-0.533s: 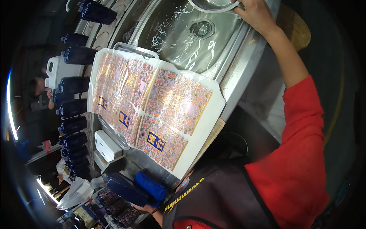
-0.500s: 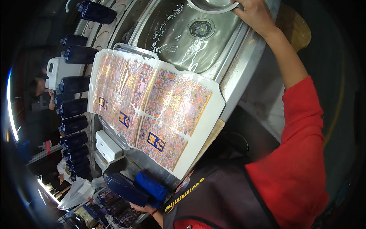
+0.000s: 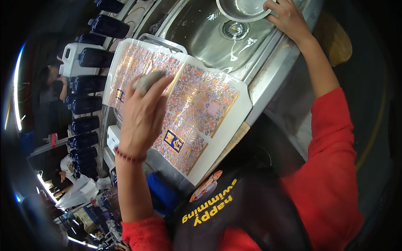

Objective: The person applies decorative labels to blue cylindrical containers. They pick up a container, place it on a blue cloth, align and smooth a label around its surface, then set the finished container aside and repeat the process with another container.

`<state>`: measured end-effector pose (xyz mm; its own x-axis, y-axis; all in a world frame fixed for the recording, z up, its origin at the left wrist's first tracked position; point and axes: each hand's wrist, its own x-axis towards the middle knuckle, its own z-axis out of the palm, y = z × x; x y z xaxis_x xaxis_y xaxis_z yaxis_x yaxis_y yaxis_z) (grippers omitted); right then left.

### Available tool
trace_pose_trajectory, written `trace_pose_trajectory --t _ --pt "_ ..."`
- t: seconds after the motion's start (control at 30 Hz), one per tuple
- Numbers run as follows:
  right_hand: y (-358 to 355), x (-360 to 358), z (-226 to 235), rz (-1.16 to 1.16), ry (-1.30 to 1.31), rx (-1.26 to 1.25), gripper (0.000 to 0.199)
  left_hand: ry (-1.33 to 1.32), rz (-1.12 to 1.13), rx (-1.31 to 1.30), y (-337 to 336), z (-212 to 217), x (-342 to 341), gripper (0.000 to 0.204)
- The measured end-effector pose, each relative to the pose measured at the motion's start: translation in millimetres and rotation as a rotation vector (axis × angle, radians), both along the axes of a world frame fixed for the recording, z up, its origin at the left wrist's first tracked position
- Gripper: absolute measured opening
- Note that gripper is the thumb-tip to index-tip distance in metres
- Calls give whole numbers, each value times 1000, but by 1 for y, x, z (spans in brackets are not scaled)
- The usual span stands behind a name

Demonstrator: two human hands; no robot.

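Note:
Over the left part of a shiny patterned sheet of labels [image 3: 201, 104], my left hand [image 3: 142, 115] is closed on a grey wad [image 3: 150, 80], a sponge or a cloth by its look. A beaded bracelet circles that wrist. The sheet, flowered with gold and blue panels and a white border, spans a metal rack at the sink's near side. My right hand [image 3: 289, 20] grips the rim of a round metal bowl [image 3: 243, 19] at the sink's far right edge. Below the bowl, the steel sink [image 3: 197, 35] looks wet around its drain [image 3: 234, 29].
Dark blue bottles [image 3: 109, 26] stand in a row along the left, with a white jug [image 3: 77, 62] behind them. A bright blue object [image 3: 161, 192] lies by my left forearm, near a white box [image 3: 113, 138]. Other people are dimly visible at the far left.
My left hand has risen from beside a dark blue bottle at the lower left to over the sheet, now holding the grey wad. My right hand stays on the bowl. The view has shifted slightly.

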<state>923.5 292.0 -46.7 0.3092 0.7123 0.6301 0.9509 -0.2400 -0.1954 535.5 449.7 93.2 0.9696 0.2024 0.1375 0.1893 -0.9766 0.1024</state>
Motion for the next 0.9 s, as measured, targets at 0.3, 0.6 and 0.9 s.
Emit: trace_pose_trajectory --t 0.3,0.6,0.9 --pt "4 -4 -4 10 -120 8 32 263 188 132 34 -63 67 42" --pt "50 -63 14 -19 -119 -172 27 121 192 181 32 -84 64 35" --pt "91 -101 31 -102 -121 -416 27 153 218 139 21 -71 59 43"
